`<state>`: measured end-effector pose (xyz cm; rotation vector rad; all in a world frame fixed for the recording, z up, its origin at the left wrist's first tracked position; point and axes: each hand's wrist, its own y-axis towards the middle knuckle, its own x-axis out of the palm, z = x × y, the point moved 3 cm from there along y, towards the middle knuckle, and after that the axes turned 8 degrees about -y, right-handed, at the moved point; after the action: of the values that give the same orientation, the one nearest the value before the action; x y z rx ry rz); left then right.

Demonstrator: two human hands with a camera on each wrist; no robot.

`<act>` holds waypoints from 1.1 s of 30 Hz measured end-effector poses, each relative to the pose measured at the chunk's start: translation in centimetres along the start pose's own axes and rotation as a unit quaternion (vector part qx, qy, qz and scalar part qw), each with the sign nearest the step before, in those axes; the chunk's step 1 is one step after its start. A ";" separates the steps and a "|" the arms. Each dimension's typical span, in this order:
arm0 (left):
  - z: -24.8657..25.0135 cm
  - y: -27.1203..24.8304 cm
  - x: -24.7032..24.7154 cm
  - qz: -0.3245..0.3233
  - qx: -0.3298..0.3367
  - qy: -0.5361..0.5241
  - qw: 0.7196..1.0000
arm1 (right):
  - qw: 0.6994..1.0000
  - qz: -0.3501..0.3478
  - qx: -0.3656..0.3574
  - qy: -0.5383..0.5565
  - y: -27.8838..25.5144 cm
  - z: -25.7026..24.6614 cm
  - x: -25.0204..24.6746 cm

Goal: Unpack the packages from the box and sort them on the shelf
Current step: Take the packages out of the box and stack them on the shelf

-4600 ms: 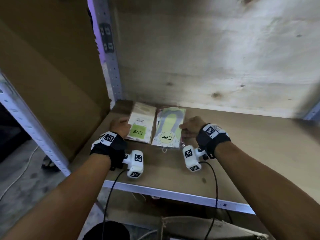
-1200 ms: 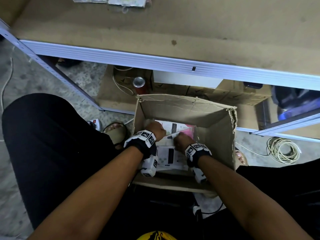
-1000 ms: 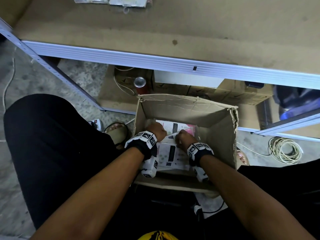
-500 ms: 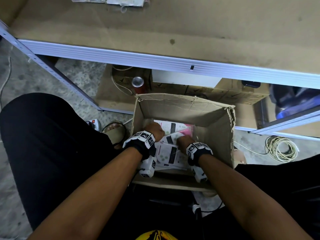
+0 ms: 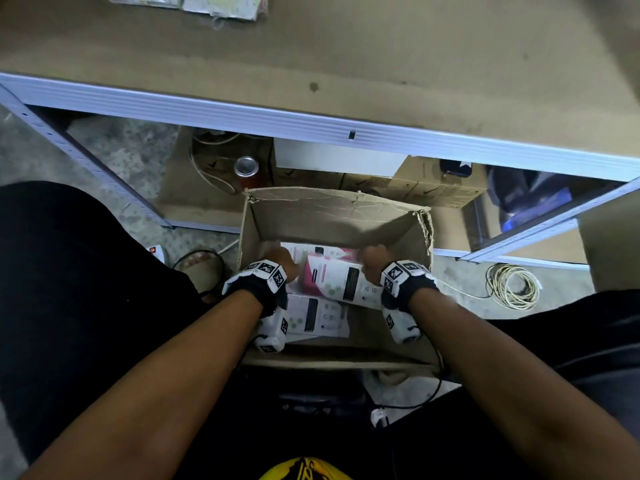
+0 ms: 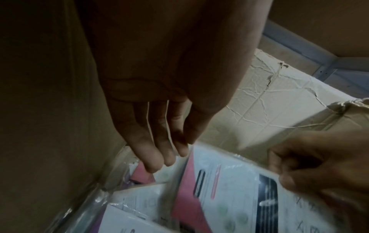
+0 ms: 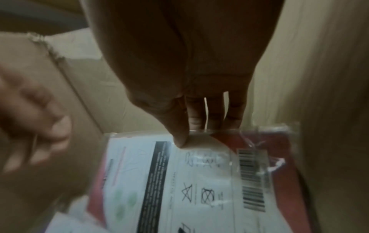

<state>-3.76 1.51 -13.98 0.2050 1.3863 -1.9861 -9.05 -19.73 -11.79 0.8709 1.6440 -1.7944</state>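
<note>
An open cardboard box (image 5: pixel 332 209) stands on the floor between my knees, below the shelf (image 5: pixel 381 64). Flat pink-and-white packages in clear plastic (image 5: pixel 315 318) lie stacked inside. My right hand (image 5: pixel 375 263) pinches the top one (image 5: pixel 341 282) by its far edge, thumb on top (image 7: pixel 180 137), and holds it tilted above the stack. My left hand (image 5: pixel 277 261) reaches in at the box's left wall with straight fingers (image 6: pixel 157 159), their tips at that package's (image 6: pixel 229 189) left edge. Two green-and-cream packages (image 5: pixel 221 5) lie at the shelf's far left.
Under the shelf's metal front rail (image 5: pixel 311 123) sit closed cartons (image 5: pixel 415 188), a drink can (image 5: pixel 246 166) and loose cords. A coil of cable (image 5: pixel 512 285) lies on the floor to the right. My black-clad legs flank the box.
Earlier both hands were at the two packages on the shelf. Since then they have dropped into the box, and in the last second my right hand has raised the top package off the stack.
</note>
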 end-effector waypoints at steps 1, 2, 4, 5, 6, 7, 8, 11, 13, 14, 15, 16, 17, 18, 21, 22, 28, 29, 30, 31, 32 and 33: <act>-0.1 0.1 0.2 -0.005 -0.002 -0.001 1.000 | 1.000 0.005 0.014 -0.003 -0.3 0.2 -0.5; -0.2 0.1 0.3 -0.002 -0.002 0.005 1.000 | 1.000 0.011 0.022 -0.003 -0.6 0.3 -1.2; -0.4 0.1 0.6 -0.006 -0.009 -0.007 1.000 | 0.999 0.033 0.028 0.004 -1.0 0.4 -2.6; -0.5 0.1 0.9 -0.010 -0.009 -0.007 1.000 | 0.999 0.043 0.027 0.004 -1.2 0.4 -3.4; -0.5 0.2 1.1 -0.008 -0.004 -0.003 1.000 | 0.998 0.052 0.023 0.003 -1.4 0.4 -4.3; -0.4 0.2 1.3 0.000 0.001 0.004 1.000 | 0.998 0.061 0.018 -0.001 -1.6 0.2 -5.3; -0.2 0.2 1.4 0.006 0.012 0.013 1.000 | 0.997 0.070 0.012 -0.008 -1.8 0.1 -6.3; 0.0 0.3 2.4 -0.008 0.035 0.041 0.999 | 0.993 0.115 -0.007 -0.027 -2.7 0.0 -8.9; -0.2 0.2 3.0 -0.024 0.039 0.063 0.997 | 0.988 0.145 -0.030 -0.036 -3.4 0.0 -9.9; -0.5 0.2 3.4 -0.029 0.036 0.073 0.996 | 0.987 0.155 -0.038 -0.034 -3.7 0.1 -10.1; -0.8 0.3 3.6 -0.028 0.034 0.084 0.995 | 0.985 0.162 -0.043 -0.028 -4.0 0.2 -10.2; -0.9 0.4 3.7 -0.025 0.033 0.092 0.995 | 0.985 0.165 -0.046 -0.019 -4.2 0.3 -10.2; -1.1 0.5 3.8 -0.027 0.034 0.102 0.994 | 0.985 0.164 -0.049 -0.012 -4.4 0.2 -10.2; -1.2 0.5 3.8 -0.031 0.038 0.111 0.993 | 0.986 0.161 -0.052 -0.010 -4.5 0.0 -10.3; -1.2 0.6 3.5 -0.037 0.054 0.126 0.990 | 0.985 0.161 -0.068 -0.011 -4.5 -0.9 -10.6; -1.2 0.7 3.4 -0.040 0.058 0.133 0.989 | 0.984 0.163 -0.073 -0.010 -4.5 -1.3 -10.6; -1.8 1.4 4.2 -0.065 0.056 0.163 0.983 | 0.979 0.178 -0.095 0.010 -4.9 -1.3 -10.9; -1.9 1.7 4.3 -0.065 0.056 0.167 0.982 | 0.979 0.178 -0.098 0.017 -5.0 -1.1 -10.9; -2.0 2.0 4.4 -0.063 0.054 0.170 0.982 | 0.979 0.178 -0.101 0.021 -5.1 -1.1 -11.0; -2.0 2.2 4.6 -0.064 0.051 0.176 0.981 | 0.979 0.176 -0.103 0.023 -5.2 -1.1 -10.9; -2.0 2.3 4.6 -0.066 0.047 0.186 0.979 | 0.979 0.173 -0.104 0.021 -5.2 -1.1 -10.9; -2.1 2.3 4.7 -0.072 0.041 0.195 0.977 | 0.980 0.170 -0.104 0.018 -5.3 -1.1 -10.8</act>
<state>-6.36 0.78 -18.87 0.5724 1.5994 -2.2076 -6.05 -18.38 -0.18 1.0206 1.5606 -1.3583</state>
